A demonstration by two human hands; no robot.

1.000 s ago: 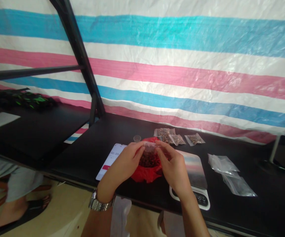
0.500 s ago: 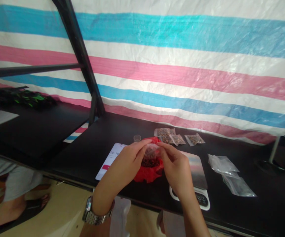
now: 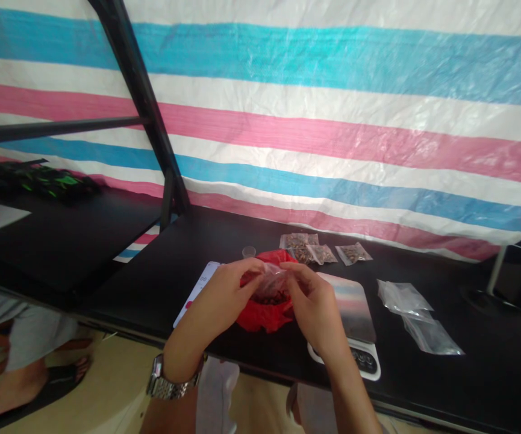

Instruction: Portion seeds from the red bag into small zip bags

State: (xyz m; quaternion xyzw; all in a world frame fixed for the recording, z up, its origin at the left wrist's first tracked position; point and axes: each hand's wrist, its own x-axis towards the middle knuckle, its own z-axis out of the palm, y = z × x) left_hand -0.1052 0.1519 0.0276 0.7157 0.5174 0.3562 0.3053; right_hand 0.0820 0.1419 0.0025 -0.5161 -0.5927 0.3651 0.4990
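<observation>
A small clear plastic bag [image 3: 273,278] is pinched at its top between both hands, over a red plastic bag [image 3: 264,318] that lies opened out on the black table. My left hand [image 3: 237,288] grips the clear bag's left side, fingers closed. On its right side, my right hand [image 3: 313,301] is closed in a pinch. Dark dried bits [image 3: 274,298] show inside the red bag under the clear one. How much the clear bag contains is hard to make out. Just right of the red bag is a kitchen scale [image 3: 353,310], partly behind my right forearm.
Filled small bags [image 3: 303,246] lie at the back, with another filled bag [image 3: 353,253] beside them. Flat clear bags [image 3: 432,334] rest on the right, near a dark-screened device [image 3: 517,278]. A phone [image 3: 196,295] and a small clear cup [image 3: 249,251] are on the left. A seated person's leg [image 3: 38,337] shows.
Both hands have shifted slightly left with the clear bag, and the fingers have moved along its top edge. The view has turned a little; the things on the table stay put.
</observation>
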